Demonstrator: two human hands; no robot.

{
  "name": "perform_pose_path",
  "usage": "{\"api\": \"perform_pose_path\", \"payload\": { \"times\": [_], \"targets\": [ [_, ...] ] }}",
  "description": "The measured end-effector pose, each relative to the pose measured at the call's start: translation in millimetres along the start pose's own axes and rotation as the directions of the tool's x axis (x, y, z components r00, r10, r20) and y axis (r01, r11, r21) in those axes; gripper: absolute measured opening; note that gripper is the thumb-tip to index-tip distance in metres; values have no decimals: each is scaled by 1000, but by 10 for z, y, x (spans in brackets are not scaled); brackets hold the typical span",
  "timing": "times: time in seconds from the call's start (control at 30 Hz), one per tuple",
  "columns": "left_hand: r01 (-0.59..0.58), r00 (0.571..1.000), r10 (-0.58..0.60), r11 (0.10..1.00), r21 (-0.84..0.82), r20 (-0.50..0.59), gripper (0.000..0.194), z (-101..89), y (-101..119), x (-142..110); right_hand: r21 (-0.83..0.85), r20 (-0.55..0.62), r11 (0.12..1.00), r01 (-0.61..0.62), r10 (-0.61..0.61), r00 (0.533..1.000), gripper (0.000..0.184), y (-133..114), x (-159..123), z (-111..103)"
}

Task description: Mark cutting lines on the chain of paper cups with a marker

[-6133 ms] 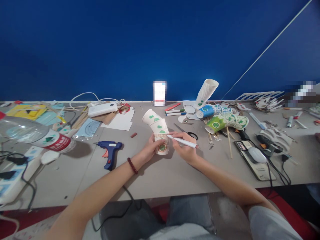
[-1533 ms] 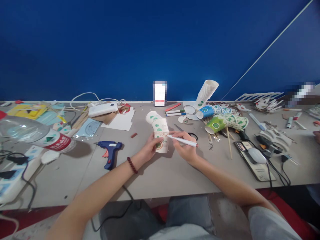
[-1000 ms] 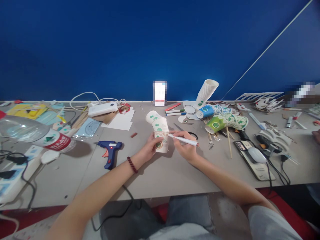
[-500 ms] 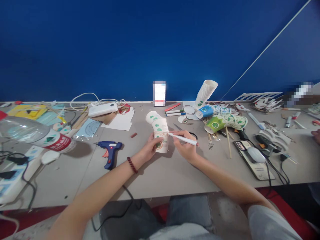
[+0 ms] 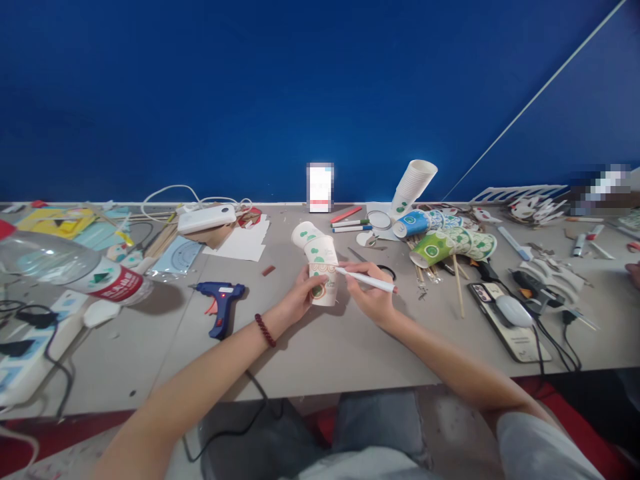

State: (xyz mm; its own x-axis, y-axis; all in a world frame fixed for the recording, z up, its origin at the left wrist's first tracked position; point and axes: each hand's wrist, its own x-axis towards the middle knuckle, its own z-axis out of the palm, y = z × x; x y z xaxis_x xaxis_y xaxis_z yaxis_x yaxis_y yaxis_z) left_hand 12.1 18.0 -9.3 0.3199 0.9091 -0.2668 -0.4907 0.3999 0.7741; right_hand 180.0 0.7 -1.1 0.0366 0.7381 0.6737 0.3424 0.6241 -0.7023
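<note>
My left hand [image 5: 299, 293] is closed round the lowest part of a bent chain of joined paper cups [image 5: 321, 251], its thumb lying across the front. Green leaf prints mark the upper cups, and orange-brown curved lines run across the lowest one. In my right hand [image 5: 371, 293] is a white marker pen [image 5: 367, 280], gripped like a pencil. Its tip meets the right side of the held cup at the band of curved lines. The fingers of my left hand behind the cup are hidden.
A blue glue gun [image 5: 220, 303] lies left of my hands, beyond it a large plastic bottle [image 5: 75, 267]. To the right are a green cup chain [image 5: 434, 248], a blue one [image 5: 413, 223], a leaning cup stack [image 5: 414, 187] and a phone [image 5: 505, 327]. Another person's hand [image 5: 633, 272] shows at the right edge.
Since the earliest frame, my left hand has turned the cup chain, so its top end sits further right and the round print has shifted left. In the last second the hands have barely moved.
</note>
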Motion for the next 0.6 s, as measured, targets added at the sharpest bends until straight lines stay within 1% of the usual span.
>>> {"api": "perform_pose_path", "payload": {
  "times": [0.33,0.6],
  "targets": [
    [-3,1000,3,1000,7,6,54,-38,-40,22,-89,-9,996,24,-25,1000,5,-4,3,8],
    [-2,1000,2,1000,6,-4,57,-18,-26,18,-55,-12,998,14,-15,1000,8,1,3,10]
  ]
}}
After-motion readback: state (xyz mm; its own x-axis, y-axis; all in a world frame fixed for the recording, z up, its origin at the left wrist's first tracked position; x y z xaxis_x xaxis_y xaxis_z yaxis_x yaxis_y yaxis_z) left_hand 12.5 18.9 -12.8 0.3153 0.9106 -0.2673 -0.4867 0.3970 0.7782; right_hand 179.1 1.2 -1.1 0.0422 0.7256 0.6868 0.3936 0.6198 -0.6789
